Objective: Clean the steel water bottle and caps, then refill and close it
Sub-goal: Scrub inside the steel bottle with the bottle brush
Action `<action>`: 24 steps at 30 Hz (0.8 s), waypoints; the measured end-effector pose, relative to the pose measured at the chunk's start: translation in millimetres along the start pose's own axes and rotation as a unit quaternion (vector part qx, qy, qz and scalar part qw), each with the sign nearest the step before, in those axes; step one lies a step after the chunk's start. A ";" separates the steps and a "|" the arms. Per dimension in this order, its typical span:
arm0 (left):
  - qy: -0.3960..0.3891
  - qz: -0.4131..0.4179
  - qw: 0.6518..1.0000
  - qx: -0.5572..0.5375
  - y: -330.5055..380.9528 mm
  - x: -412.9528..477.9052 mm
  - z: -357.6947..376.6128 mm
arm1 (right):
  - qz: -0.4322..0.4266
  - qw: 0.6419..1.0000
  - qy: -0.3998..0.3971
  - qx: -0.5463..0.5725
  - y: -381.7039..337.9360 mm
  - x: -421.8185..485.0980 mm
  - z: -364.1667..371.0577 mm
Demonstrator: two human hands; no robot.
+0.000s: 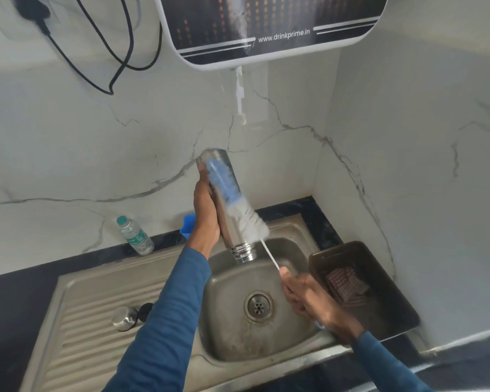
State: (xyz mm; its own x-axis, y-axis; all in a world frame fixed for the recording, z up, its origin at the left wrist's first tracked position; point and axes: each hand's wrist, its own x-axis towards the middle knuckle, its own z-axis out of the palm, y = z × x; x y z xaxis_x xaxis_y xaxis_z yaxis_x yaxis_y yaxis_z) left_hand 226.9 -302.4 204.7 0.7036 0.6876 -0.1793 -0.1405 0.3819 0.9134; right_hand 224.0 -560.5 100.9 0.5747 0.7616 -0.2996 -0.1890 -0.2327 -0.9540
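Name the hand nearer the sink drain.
Right. The right hand, holding the brush, hangs just right of the drain; the left hand grips the steel bottle beyond it.

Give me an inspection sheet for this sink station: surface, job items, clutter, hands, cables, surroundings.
Surface: steel sink with ribbed drainboard, set in a dark counter.
Job's things: steel bottle held mouth down over the basin; bottle brush against its outside; steel cap and black cap on the drainboard.
Clutter: plastic water bottle, blue container, dark tray holding a checked cloth.
Hands: left hand grips the bottle; right hand holds the brush handle.
Cables: black cables looping on the wall, top left.
Surroundings: marble-look walls; water purifier above.
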 end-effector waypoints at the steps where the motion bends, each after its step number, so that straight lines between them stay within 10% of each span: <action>1: 0.015 -0.006 1.000 0.002 1.4 3.5 -1.7 | 0.007 1.000 0.003 -0.003 9.7 -5.4 -0.2; 24: -0.115 0.007 0.990 0.078 -9.6 -17.4 -9.0 | 0.030 0.998 0.009 0.061 -9.4 5.9 2.5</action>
State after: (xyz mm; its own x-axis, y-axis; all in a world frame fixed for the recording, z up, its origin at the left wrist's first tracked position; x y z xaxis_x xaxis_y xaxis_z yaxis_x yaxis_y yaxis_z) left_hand 209.7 -312.5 195.7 0.8450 0.5264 -0.0947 -0.0542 0.2605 0.9639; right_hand 227.2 -552.2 108.2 0.5733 0.7376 -0.3568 -0.3177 -0.2012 -0.9266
